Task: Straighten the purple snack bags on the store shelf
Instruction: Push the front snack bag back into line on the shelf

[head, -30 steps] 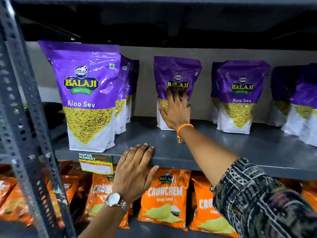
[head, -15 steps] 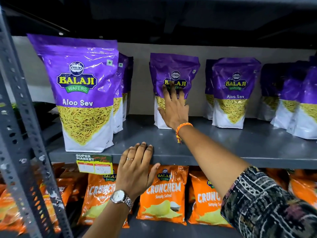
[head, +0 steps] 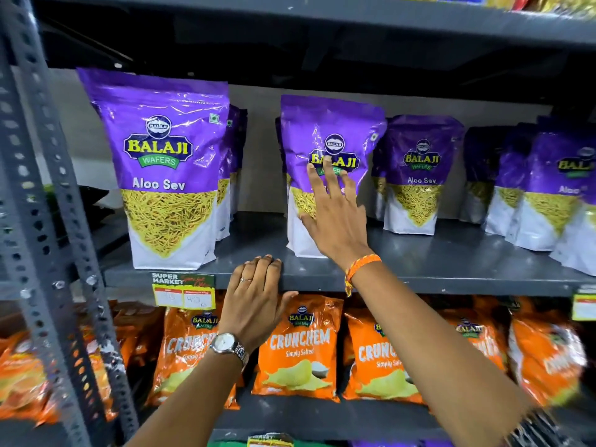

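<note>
Purple Balaji Aloo Sev bags stand in rows on the grey metal shelf [head: 419, 269]. The front left bag [head: 167, 175] stands upright at the shelf's front edge with more bags behind it. My right hand [head: 332, 217] lies flat, fingers spread, against the face of the middle purple bag [head: 325, 130], which stands upright near the front. Further right stand another purple bag [head: 419, 175] and several more [head: 548, 195]. My left hand [head: 254, 301] rests on the shelf's front edge, fingers curled over the lip, holding no bag.
Orange Crunchem chip bags [head: 300, 346] fill the shelf below. A price label [head: 183, 291] hangs on the shelf edge beside my left hand. A perforated grey upright [head: 48, 221] stands at the left. Another shelf [head: 322, 21] runs overhead.
The middle purple bag has come forward toward the shelf's front edge under my right hand. My left hand has stayed on the shelf lip. The camera view has shifted.
</note>
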A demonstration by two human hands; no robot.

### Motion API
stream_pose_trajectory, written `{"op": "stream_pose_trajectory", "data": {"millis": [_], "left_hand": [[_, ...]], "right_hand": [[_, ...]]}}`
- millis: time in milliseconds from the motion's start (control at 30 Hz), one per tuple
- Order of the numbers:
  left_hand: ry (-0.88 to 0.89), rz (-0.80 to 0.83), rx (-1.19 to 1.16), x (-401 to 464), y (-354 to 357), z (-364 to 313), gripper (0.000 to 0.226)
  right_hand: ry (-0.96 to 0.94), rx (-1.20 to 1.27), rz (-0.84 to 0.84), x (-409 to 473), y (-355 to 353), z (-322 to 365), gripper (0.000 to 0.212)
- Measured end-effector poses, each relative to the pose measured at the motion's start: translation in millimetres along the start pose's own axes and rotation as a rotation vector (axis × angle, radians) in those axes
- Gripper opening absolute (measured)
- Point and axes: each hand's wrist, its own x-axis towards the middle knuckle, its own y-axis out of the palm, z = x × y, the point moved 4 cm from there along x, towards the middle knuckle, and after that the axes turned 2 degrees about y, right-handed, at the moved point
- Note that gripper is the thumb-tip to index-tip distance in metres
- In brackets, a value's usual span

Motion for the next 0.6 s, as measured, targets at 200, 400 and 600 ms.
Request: {"op": "stream_pose_trajectory", "data": {"millis": [200, 400, 600], "left_hand": [[0.004, -0.045, 0.005, -1, 0, 0, 0.048], [-0.026, -0.028, 0.005, -2, -2, -3, 0.048], [-0.031, -0.007, -0.032, -1, -5, -4, 0.046]], "right_hand": [[-0.039, 0.016, -0.077, -37, -33, 6, 0.087], [-0.056, 0.033, -0.158, -70, -60, 14, 0.084], [-0.072, 0.041, -0.201, -88, -66, 16, 0.082]]}}
